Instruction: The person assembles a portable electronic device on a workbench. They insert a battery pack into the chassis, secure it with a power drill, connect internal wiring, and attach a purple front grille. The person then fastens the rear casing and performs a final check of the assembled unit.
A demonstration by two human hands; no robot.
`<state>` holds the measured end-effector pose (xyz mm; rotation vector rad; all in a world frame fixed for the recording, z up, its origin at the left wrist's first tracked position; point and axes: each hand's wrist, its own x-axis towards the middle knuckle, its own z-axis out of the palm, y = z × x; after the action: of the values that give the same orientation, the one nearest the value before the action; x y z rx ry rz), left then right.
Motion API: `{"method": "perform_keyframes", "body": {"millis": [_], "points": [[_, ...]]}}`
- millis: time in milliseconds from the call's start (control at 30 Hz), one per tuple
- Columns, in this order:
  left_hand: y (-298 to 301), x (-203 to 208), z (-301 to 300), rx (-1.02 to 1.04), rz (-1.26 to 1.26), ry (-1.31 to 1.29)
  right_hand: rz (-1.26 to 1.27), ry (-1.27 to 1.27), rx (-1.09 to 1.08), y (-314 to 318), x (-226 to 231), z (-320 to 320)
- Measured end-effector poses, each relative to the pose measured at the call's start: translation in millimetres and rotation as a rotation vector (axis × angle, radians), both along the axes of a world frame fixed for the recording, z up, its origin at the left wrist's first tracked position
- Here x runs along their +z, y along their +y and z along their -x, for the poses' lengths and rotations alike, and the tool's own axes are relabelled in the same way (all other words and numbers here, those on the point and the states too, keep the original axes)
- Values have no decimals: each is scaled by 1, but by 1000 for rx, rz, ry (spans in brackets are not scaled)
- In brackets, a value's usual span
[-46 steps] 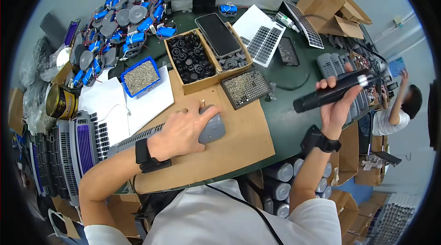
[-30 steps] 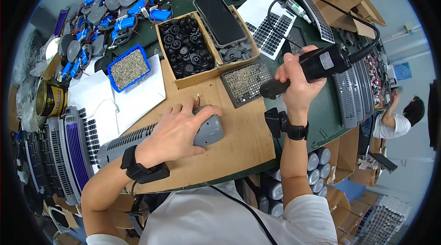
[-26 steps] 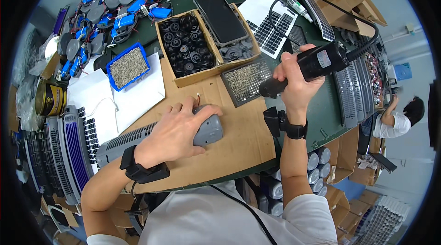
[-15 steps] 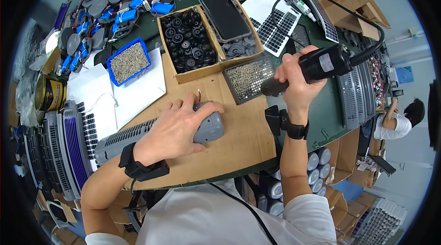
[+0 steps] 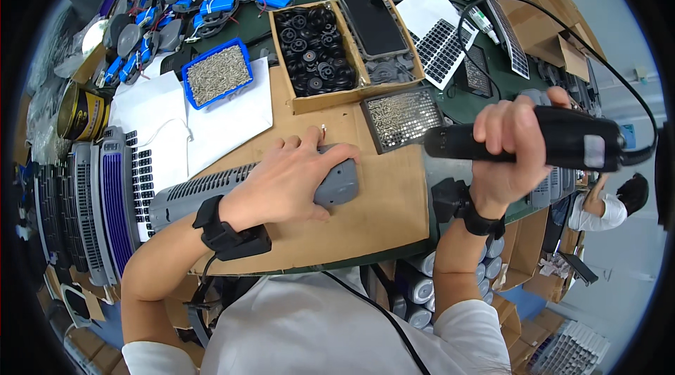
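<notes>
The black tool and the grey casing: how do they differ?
The black tool is held up in the right hand; the grey casing lies on cardboard under the left hand.
The black tool bears a pale label; the grey casing shows rows of slots.
Both are elongated, each with a hand on it.

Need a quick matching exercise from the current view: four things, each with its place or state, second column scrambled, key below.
Things:
1. black corded tool
2. gray vented casing
3. phone
4. blue tray

Place or state:
A. lying on the divided cardboard box
B. full of small metal pieces, on white paper
C. gripped in the right hand
D. under the left hand, on the flat cardboard sheet

Pairs: 1-C, 2-D, 3-A, 4-B
</notes>
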<state>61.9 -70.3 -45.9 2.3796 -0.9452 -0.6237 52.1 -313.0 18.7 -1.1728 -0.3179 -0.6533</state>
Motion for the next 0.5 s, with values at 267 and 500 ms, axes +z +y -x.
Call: {"method": "perform_keyframes", "body": {"millis": [267, 500], "points": [[2, -8, 2, -7, 103, -59, 115, 107, 197, 65, 16, 16], [2, -11, 2, -17, 104, -64, 101, 132, 195, 76, 6, 13]]}}
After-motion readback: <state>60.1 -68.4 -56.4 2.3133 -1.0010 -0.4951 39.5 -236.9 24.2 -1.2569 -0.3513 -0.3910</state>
